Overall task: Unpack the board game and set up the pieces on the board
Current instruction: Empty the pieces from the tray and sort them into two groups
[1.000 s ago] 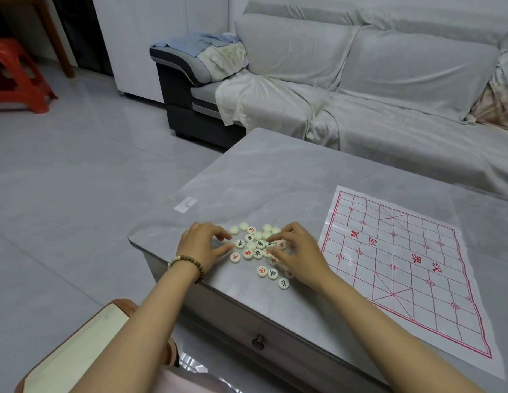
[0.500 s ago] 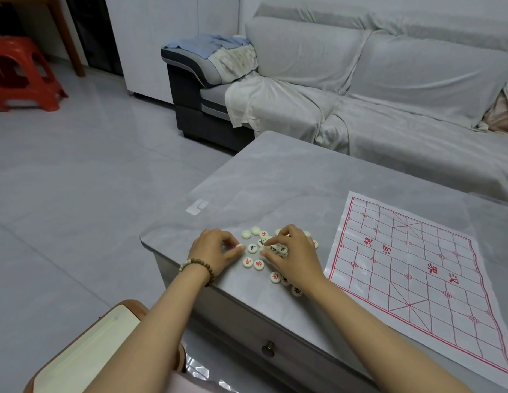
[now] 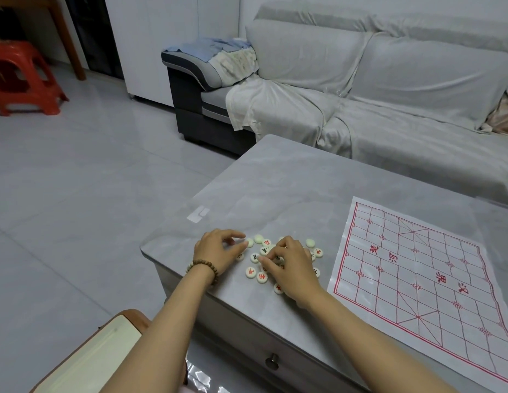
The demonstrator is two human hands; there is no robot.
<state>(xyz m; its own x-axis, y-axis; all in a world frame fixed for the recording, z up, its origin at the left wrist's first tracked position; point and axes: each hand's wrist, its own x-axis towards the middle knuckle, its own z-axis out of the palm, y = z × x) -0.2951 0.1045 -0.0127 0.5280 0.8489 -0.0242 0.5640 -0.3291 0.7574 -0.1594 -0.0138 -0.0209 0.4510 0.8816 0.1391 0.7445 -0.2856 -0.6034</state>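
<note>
Several cream round game pieces (image 3: 257, 275) with red or black characters lie in a loose heap near the table's front left corner. My left hand (image 3: 218, 251) rests at the heap's left side, thumb and forefinger pinched on a blank-faced piece (image 3: 249, 243). My right hand (image 3: 289, 265) lies curled over the middle of the heap, fingertips on the pieces, hiding some of them. A white paper board (image 3: 417, 279) with a red grid lies flat to the right, with no pieces on it.
The grey marble-look table (image 3: 275, 188) has a drawer knob (image 3: 272, 361) on its front. A covered grey sofa (image 3: 389, 95) stands behind it. A red plastic stool (image 3: 23, 78) is far left on the tiled floor. A tan seat edge (image 3: 85, 361) is at bottom left.
The camera view has shifted, so the table sits further right in frame. My hands stay on the heap; the left fingers have closed onto a piece at its left edge.
</note>
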